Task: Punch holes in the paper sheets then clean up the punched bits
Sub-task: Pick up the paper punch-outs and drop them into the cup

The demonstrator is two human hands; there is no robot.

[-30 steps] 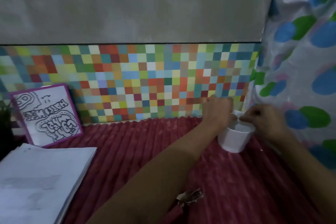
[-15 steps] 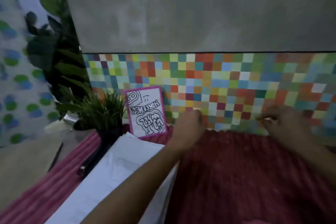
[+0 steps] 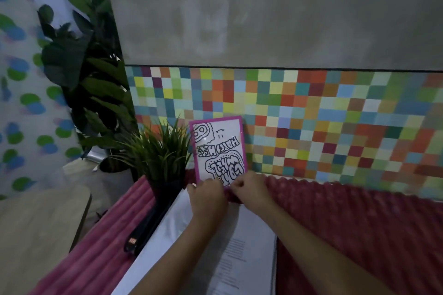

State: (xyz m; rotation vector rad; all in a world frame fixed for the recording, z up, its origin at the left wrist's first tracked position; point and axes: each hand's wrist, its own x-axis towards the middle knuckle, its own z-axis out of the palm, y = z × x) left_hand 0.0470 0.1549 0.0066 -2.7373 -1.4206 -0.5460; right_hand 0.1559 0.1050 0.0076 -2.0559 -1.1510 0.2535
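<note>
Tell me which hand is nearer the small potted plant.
Left. The left hand sits just right of the small plant; the right hand lies beyond it, farther right.

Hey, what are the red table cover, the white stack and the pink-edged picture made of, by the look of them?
Red table cover: soft plush fabric, probably fleece; matte, with padded ribs.
White stack: thin paper sheets, matte; layered edges and faint printed lines show.
Pink-edged picture: likely paper behind a glossy front, which glints; frame material unclear.
</note>
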